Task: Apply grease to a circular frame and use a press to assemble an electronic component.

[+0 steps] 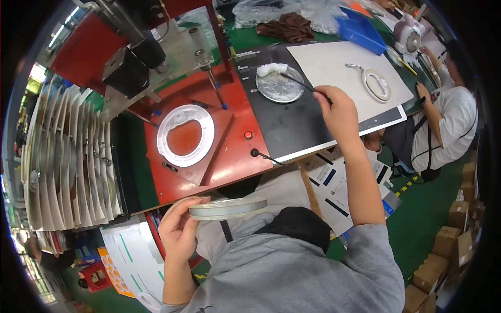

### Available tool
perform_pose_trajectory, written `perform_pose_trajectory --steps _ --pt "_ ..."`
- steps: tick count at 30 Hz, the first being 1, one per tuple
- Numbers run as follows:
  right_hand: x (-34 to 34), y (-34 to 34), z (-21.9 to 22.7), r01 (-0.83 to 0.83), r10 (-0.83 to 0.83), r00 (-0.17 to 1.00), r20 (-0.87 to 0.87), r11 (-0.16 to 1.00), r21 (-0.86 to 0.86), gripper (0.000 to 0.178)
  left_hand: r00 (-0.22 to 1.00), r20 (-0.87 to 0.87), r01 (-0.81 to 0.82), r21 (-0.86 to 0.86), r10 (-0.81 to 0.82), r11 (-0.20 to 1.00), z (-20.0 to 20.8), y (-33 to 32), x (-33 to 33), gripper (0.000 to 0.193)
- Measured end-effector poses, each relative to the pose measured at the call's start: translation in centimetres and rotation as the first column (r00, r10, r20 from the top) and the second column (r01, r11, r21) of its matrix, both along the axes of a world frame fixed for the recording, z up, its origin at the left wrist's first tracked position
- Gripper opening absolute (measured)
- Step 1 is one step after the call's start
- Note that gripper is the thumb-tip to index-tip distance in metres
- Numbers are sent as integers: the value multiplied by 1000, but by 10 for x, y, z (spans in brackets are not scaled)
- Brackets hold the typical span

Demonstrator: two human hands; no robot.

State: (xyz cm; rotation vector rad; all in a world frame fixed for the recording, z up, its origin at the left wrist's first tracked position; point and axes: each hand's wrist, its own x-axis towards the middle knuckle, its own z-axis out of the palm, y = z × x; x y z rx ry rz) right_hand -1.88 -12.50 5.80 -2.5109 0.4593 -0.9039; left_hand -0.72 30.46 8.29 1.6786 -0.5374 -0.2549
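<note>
Hands split the work as I watch remotely: left hand (177,232), grip closed on a flat grey ring (228,207) held level at the tabletop (292,130) edge; right hand (338,112) pinching a thin brush (298,82), tip in a metal dish (279,85) of white paste.

Small assembly workshop or factory floor. Evidence: a red metal jig base (229,151) with a push button (248,135) and a motor-driven head (130,65) mounted above a white ring fixture (186,134); a rack of upright white dividers (68,161) at the side; green-topped benches (250,37); green floor (428,203) with stacked cardboard cartons (454,235); a second worker (449,125) seated at the adjoining station.
</note>
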Motion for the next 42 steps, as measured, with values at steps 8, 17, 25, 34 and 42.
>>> perform_pose_trajectory --steps 8,17,25,34,42 --pt "-11 -10 -7 46 -46 999 -22 999 17 16 977 201 58 76 -72 995 19 -6 12 24" --pt "-13 -8 -15 60 -62 998 10 991 123 18 946 317 52 48 -65 997 32 -14 22 32" --pt "-55 20 14 -16 25 1000 -4 741 672 25 907 418 16 79 -48 997 39 -17 33 33" --pt "-90 71 44 -373 398 883 248 277 885 25 808 581 110 10 -95 994 52 -27 48 35" --pt "-82 100 79 -493 540 826 161 553 672 23 787 613 127 -53 -68 991 51 -26 47 40"
